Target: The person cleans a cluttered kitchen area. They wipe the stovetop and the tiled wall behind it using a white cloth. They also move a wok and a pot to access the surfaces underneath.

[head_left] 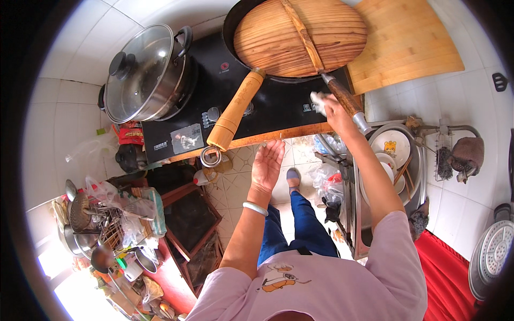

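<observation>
My right hand (337, 114) holds a crumpled white tissue or cloth (319, 102) over the right part of the black cooktop (277, 108), beside the dark wooden handle (345, 96) of a wok. My left hand (270, 160) is palm up with nothing in it, just in front of the cooktop's wooden edge, and a pale bangle (255, 208) circles that wrist. A round wooden lid (277, 44) covers the wok. To the left, a light wooden handle (237, 110) ending in a metal ring juts past the cooktop's edge.
A steel pot with a glass lid (144, 76) stands on the left. A wooden board (405, 40) leans at the back right. At right, a sink (363, 248) has a basin of dishes and chopsticks (405, 176). Utensils crowd a rack (108, 224) at left.
</observation>
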Motion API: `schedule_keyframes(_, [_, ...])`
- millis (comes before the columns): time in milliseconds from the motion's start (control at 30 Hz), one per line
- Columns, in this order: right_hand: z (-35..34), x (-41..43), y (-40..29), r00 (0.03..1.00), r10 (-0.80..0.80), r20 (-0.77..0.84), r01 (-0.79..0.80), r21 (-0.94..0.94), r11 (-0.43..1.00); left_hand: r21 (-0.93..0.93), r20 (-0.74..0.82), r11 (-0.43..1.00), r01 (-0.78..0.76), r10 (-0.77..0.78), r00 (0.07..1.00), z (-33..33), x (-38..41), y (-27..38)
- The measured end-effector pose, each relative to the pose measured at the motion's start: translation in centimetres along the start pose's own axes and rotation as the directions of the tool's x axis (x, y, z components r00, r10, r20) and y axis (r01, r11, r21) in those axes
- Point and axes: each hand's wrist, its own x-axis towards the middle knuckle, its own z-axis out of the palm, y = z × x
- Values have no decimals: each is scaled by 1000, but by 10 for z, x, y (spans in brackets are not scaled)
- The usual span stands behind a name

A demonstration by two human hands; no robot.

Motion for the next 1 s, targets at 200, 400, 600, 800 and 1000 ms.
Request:
schedule_keyframes(200, [50,39,-37,958,90,-271,-159,-244,957,16,-30,999,-33,34,999,-4,-1,6])
schedule_keyframes(400, [100,21,-92,992,-115,-47,108,-137,985,-24,-23,999,-22,22,1000,-13,3,12])
schedule_keyframes(600, [57,24,-45,995,11,-95,-40,-302,953,5,-37,999,-33,33,999,0,-7,17])
schedule_keyframes(800, [104,37,-72,982,-58,-180,-2,-316,949,-6,-30,1000,-21,21,999,-7,-3,19])
schedule_keyframes(1000, [101,40,-74,989,-150,3,145,-280,949,15,-24,1000,-21,21,999,-11,-4,20])
